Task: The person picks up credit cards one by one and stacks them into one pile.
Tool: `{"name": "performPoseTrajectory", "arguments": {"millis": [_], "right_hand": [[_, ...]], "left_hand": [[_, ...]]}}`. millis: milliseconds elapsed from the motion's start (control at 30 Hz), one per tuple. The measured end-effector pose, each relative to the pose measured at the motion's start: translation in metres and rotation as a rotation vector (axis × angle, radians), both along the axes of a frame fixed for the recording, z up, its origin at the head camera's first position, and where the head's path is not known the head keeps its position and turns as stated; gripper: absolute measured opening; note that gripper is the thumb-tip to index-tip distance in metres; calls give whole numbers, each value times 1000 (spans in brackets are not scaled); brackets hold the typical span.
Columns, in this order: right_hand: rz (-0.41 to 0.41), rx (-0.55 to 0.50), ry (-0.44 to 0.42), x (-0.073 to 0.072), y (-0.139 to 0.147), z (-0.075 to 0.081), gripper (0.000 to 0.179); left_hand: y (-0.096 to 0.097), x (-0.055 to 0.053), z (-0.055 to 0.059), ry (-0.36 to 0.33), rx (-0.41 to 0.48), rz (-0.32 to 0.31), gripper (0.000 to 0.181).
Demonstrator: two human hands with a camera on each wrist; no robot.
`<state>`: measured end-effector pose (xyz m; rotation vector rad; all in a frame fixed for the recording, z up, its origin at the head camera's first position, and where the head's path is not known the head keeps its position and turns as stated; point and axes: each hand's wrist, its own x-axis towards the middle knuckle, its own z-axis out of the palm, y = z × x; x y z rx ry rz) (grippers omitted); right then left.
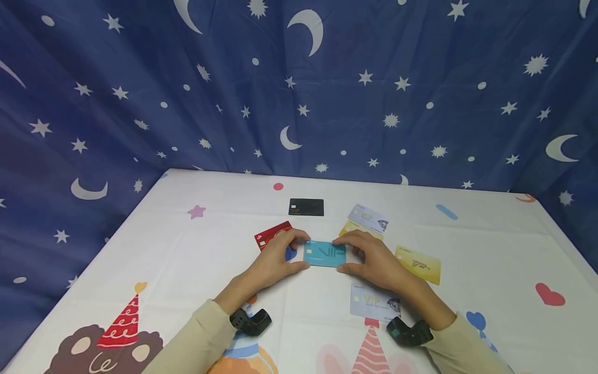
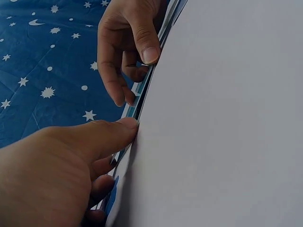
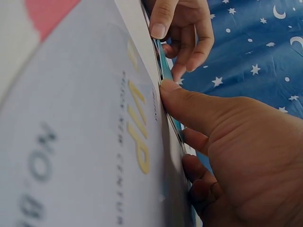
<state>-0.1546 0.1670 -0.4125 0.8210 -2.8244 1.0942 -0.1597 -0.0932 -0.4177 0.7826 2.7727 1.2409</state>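
A teal VIP card (image 1: 323, 258) lies level at the middle of the white table, close over the cloth. My left hand (image 1: 274, 258) holds its left end, thumb at the near corner and index finger at the far one. Its right end is gripped the same way by my right hand (image 1: 374, 259). Both wrist views look along the tabletop, so the card appears there only as a thin teal edge between the thumbs. Behind my left hand, a red card (image 1: 269, 235) is partly covered by the fingers. A yellow card (image 1: 422, 267) sits just right of my right hand.
At the back lies a black card (image 1: 306, 207). A silver card (image 1: 367, 216) overlaps another yellow card (image 1: 349, 227) behind my right hand. Nearer me, a silver VIP card (image 1: 369, 304) lies beneath the right forearm. A blue star-patterned curtain (image 1: 261, 93) hangs behind the table.
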Motion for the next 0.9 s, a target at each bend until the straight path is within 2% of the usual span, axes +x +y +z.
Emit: {"name": "performPoseTrajectory", "arguments": {"millis": [667,900], "right_hand": [[-3,-13,11,0,1,-1,55],[-1,-7,17,0,0,0,54]], "left_hand": [[0,-1,-1,-14,11,-8,52],[-1,-1,-1,-1,14,-14,52]]}}
